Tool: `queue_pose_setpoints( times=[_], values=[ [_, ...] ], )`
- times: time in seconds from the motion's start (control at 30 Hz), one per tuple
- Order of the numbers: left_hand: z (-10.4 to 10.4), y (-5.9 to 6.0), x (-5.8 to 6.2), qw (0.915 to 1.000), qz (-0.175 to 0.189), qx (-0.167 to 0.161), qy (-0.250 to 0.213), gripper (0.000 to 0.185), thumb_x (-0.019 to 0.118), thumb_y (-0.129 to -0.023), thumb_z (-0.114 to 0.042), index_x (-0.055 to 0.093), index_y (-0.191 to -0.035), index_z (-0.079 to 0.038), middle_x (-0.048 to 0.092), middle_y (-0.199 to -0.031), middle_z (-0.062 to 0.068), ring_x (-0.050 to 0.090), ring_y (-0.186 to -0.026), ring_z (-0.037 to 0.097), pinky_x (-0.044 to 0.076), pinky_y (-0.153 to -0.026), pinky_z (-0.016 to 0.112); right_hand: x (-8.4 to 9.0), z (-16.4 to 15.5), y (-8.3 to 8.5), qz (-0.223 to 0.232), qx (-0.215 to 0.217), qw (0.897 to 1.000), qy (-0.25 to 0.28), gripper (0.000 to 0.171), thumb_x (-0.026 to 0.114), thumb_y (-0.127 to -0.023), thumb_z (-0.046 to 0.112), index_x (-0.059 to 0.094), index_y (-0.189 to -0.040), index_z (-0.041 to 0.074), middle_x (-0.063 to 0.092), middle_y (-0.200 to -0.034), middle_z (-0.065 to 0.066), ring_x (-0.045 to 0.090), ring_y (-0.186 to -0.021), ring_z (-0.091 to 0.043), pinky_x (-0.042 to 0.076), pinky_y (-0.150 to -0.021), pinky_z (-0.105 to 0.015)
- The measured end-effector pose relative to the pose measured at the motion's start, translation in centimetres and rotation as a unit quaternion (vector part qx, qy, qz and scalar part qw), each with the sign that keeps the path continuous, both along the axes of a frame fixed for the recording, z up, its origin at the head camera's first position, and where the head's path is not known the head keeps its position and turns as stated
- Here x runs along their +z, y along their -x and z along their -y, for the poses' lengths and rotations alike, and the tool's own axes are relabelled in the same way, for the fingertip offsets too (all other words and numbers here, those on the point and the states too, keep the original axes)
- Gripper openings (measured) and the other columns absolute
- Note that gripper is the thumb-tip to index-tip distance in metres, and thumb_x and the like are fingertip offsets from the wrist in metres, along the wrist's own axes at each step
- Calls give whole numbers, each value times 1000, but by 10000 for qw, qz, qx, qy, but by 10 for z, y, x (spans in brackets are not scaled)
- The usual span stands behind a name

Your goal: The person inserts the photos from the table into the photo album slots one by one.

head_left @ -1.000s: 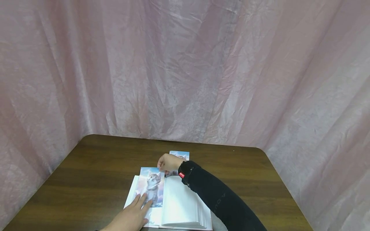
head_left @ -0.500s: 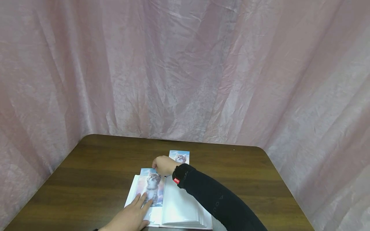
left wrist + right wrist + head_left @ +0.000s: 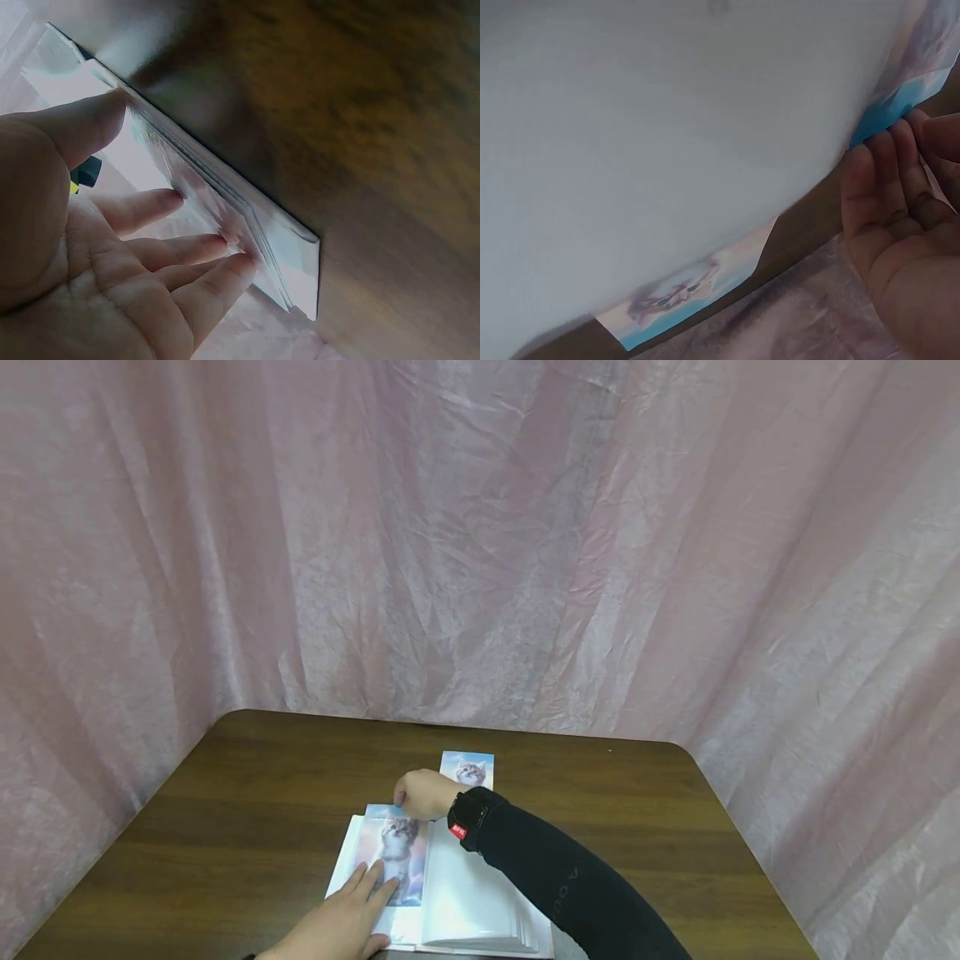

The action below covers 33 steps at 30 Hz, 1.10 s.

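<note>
A white photo album (image 3: 468, 885) lies spread on the table. On its left page a kitten photo (image 3: 401, 843) sits mostly down in a clear pocket, its blue top strip sticking out past the page. My right hand (image 3: 425, 794) pinches this photo at the top edge; in the right wrist view the fingertips (image 3: 885, 146) meet the blue strip. My left hand (image 3: 347, 912) rests with spread fingers on the lower part of the same page, over the photo's bottom left. The left wrist view shows that hand (image 3: 135, 255) against the album's pages (image 3: 217, 195).
A second kitten photo (image 3: 467, 768) lies beyond the album's right half, partly hidden by the right hand and sleeve. The brown wooden table (image 3: 247, 827) reaches back to a pink curtain (image 3: 480, 543). The right forearm crosses over the album's right side.
The kitten photo on the left page has slid down toward me into its pocket. My right hand has shifted left along its top edge, uncovering more of the second photo. The left hand stays put.
</note>
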<state>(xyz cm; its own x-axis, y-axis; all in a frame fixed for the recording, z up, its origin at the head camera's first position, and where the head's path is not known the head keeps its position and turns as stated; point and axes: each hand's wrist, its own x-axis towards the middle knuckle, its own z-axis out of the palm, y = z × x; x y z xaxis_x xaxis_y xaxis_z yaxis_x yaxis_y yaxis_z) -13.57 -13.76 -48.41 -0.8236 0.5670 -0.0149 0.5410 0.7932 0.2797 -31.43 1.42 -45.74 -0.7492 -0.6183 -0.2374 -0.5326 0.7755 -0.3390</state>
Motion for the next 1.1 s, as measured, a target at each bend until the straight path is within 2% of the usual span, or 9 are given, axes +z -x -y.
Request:
queue_pose_setpoints(
  times=[0.23,0.4,0.47,0.63,0.83,0.97,1.1],
  values=[
    [0,1,0,10000,81,32,-26,66,76,-87,-33,55,-135,8,47,-139,38,45,-126,59,46,-96,63,-2,6,-4,-215,309,9993,-80,15,62,-97,16,77,-92,18,72,-91,9,64,-86,-6,50,-74,-18],
    [0,1,-1,10000,76,33,-41,66,76,-87,-32,55,-134,8,47,-139,38,45,-126,59,47,-95,62,2,7,-11,-285,368,9989,-6,16,64,-96,17,76,-85,19,70,-82,12,61,-78,-3,47,-72,-17],
    [-1,2,0,9998,185,75,-50,66,76,-87,-32,54,-135,8,46,-140,37,45,-127,58,46,-96,62,2,6,-12,-253,363,9990,60,16,65,-95,17,76,-84,18,69,-81,12,60,-76,-3,47,-70,-17],
    [-2,2,2,9990,388,177,-138,68,77,-87,-32,53,-136,7,45,-141,38,43,-128,59,46,-95,63,-1,4,-12,-35,414,9990,167,14,66,-95,18,75,-86,17,69,-84,11,60,-76,-3,48,-70,-17],
    [-1,2,2,9986,461,153,-185,68,77,-87,-30,52,-137,8,43,-142,38,41,-129,61,45,-96,64,2,1,-10,360,534,9978,175,12,64,-97,19,75,-93,18,70,-92,9,63,-84,-4,50,-73,-19],
    [0,2,1,9989,425,100,-166,68,77,-87,-31,52,-137,8,43,-142,39,42,-128,60,45,-96,64,5,-3,-8,543,566,9964,326,13,63,-97,18,75,-95,18,69,-95,9,62,-85,-4,50,-73,-19],
    [0,2,1,9993,328,44,-183,68,77,-87,-32,53,-137,7,44,-141,40,43,-127,61,46,-94,65,7,-12,0,637,353,9957,573,13,62,-96,14,74,-99,16,68,-95,8,61,-82,-5,51,-70,-21]
  ],
)
